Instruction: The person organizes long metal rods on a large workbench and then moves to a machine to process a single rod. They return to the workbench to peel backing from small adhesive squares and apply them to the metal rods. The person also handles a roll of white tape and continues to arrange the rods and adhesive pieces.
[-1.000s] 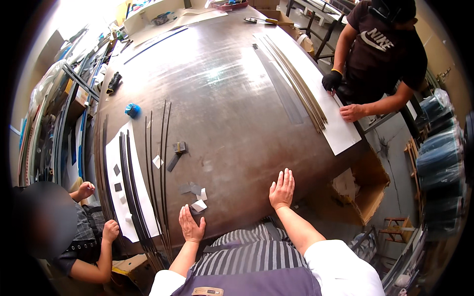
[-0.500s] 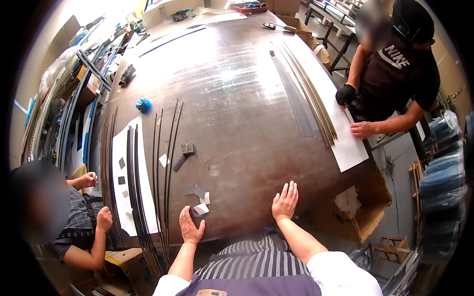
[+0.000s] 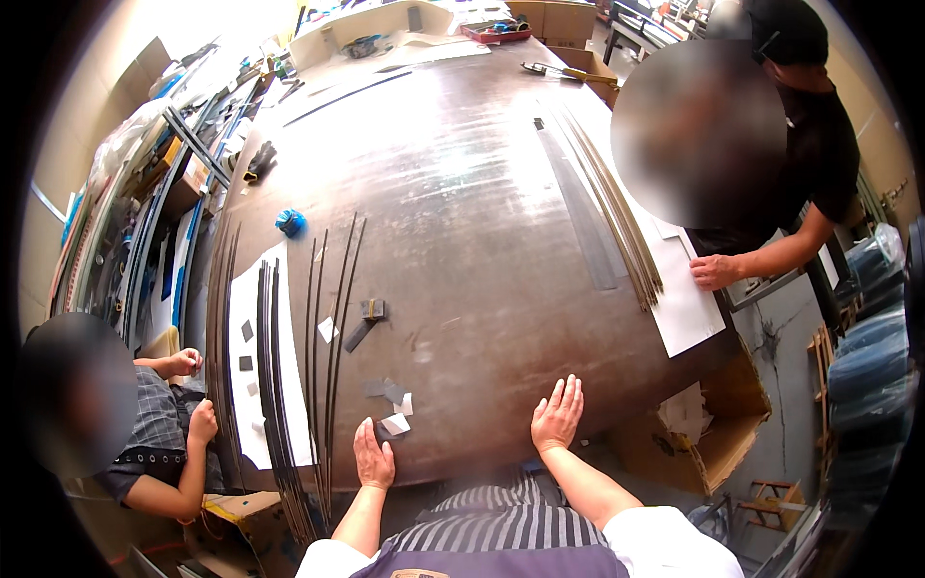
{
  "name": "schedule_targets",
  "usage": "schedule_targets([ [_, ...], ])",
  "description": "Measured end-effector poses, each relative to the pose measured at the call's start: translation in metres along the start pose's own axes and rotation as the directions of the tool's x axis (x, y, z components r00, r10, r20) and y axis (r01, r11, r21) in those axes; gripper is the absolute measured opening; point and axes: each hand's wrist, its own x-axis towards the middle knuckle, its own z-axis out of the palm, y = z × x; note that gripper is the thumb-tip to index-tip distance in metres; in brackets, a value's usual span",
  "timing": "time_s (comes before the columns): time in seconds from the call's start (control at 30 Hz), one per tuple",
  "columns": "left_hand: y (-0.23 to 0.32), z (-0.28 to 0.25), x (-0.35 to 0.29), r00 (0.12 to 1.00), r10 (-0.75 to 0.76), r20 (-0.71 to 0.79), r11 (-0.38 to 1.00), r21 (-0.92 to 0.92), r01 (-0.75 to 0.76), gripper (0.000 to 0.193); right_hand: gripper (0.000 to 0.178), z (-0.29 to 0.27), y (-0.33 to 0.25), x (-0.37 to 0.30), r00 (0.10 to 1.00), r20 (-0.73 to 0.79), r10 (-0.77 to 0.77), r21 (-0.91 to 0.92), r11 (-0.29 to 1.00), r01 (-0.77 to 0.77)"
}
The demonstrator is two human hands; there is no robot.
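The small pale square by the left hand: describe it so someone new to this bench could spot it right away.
Start at the big brown table and come to its near edge, where the left hand lies flat. Just past the fingertips, right of the long dark strips, sits the small pale square. It is lighter than the grey patches beside it and nearest the hand.

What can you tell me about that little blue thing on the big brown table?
The little blue thing is a small, lumpy, bright blue object, maybe a roll of tape or a crumpled bit; it is too small to tell. It sits alone on the shiny brown table, toward the left side, just past the top of a white sheet. No hand touches it, and both of the person's hands are far from it, at the near edge.
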Motion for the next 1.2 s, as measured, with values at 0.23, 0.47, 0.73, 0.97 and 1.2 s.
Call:
schedule_targets([
  [0.23, 0.003, 0.001, 0.001, 1.000, 0.004, 0.008, 0.999, 0.035, -0.004, 0.058, 0.057, -0.003, 0.001, 0.001, 1.000, 0.007, 0.009, 0.024, 1.000, -0.009],
  [0.47, 0.006, 0.004, 0.003, 1.000, 0.016, 0.009, 0.997, 0.074, -0.017, 0.060, 0.057, -0.008, 0.006, 0.003, 0.999, 0.033, 0.018, 0.074, 0.997, -0.020],
  [0.73, 0.005, 0.003, 0.002, 1.000, -0.010, 0.029, 0.995, 0.104, 0.007, 0.060, 0.043, -0.005, 0.045, 0.070, 0.991, 0.011, 0.132, 0.378, 0.917, -0.126],
  [0.97, 0.011, -0.001, 0.008, 0.999, -0.020, 0.030, 0.996, 0.093, 0.017, 0.058, 0.046, 0.047, 0.094, 0.254, 0.971, -0.071, 0.228, 0.201, 0.957, -0.210],
  [1.2, 0.008, 0.001, 0.005, 0.999, -0.026, 0.024, 0.994, 0.110, 0.024, 0.061, 0.059, 0.045, 0.076, 0.314, 0.831, 0.183, 0.526, -0.136, 0.850, -0.508],
])
